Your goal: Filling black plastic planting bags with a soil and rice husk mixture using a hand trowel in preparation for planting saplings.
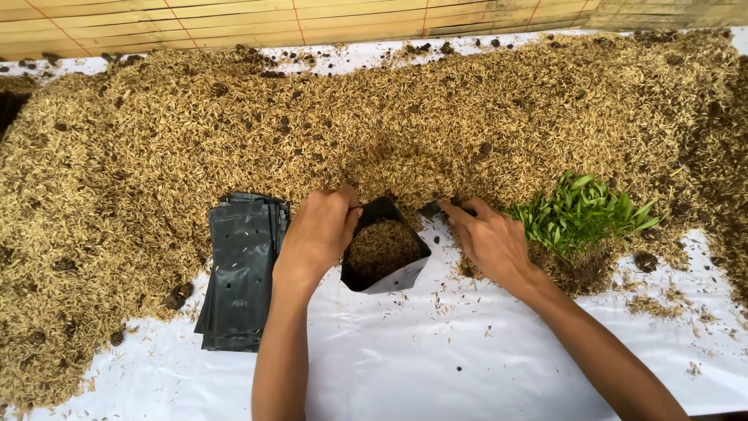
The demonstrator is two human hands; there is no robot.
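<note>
Work at the bag (396, 277): sitting upright on the white sheet (436, 351), right at the foot of the husk heap (389, 132), mouth open and already holding husk up to around half its height. Pinching the near-left rim with the left hand (319, 230), fingers clamped on the black plastic and keeping the mouth square. Reaching in with the right hand (487, 238) at the far-right corner of the rim, fingers stretched nearly straight and close together, tips touching the heap's edge beside a dark scrap that may be the rim's corner. Gripping that scrap or merely resting against it: impossible to tell.

Lying flat just left of the bag, touching the left wrist: a stack of empty bags (241, 273). Standing just right of the right hand: a clump of green seedlings (580, 210) with roots bedded in husk. Running along the top edge: a bamboo screen (312, 19).

Doing this well, as a judgement: keeping the rim taut and tilted slightly toward the heap, so that husk is sliding in rather than spilling onto the sheet; raking with flat, closed fingers in short pulls; holding the bag's base planted so that the thin wall is not folding; steering the right forearm away from the seedlings while pulling.
</note>
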